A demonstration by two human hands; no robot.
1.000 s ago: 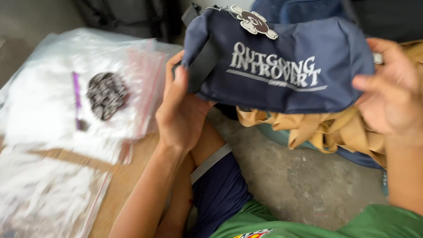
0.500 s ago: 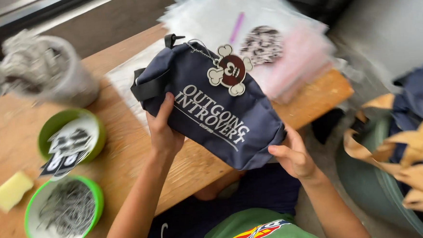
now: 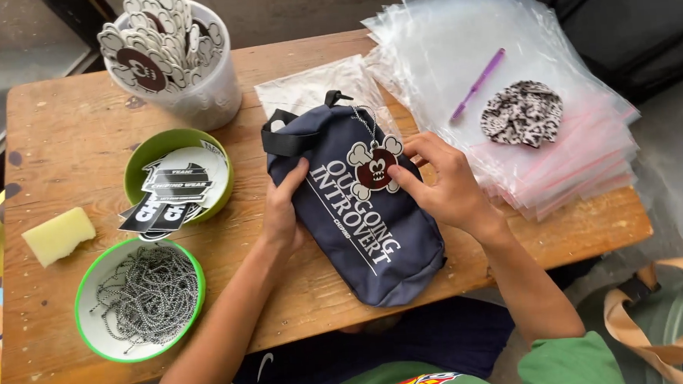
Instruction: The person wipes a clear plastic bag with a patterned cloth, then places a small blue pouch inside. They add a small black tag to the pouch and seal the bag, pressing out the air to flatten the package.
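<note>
A: What has the right hand (image 3: 442,183) got?

B: Its grip is pinching the bone-and-skull tag (image 3: 374,167), thumb below, fingers curled over the top. The tag hangs on a bead chain near the top of the pouch (image 3: 358,214).

A: And the left hand (image 3: 282,211)?

B: Pressed against the pouch's left edge, thumb on the front face, fingers tucked out of sight under it. That grip is clamping the fabric.

A: Where is the pouch?

B: Flat on the wooden bench (image 3: 74,144), near its middle, long side running from 11 o'clock to 5 o'clock. It's dark blue with white lettering and a black strap at the top end.

A: What lies around it?

B: At 9 o'clock, a green bowl (image 3: 133,160) of stickers. At 8 o'clock, a second bowl (image 3: 92,337) holding bead chains. A yellow sponge (image 3: 57,235) sits further left. At 11 o'clock, a clear tub (image 3: 196,98) full of the same tags. At 2 o'clock, a stack of clear bags (image 3: 558,165), with a purple pen (image 3: 477,84) and a patterned cloth (image 3: 522,112) on top.
</note>
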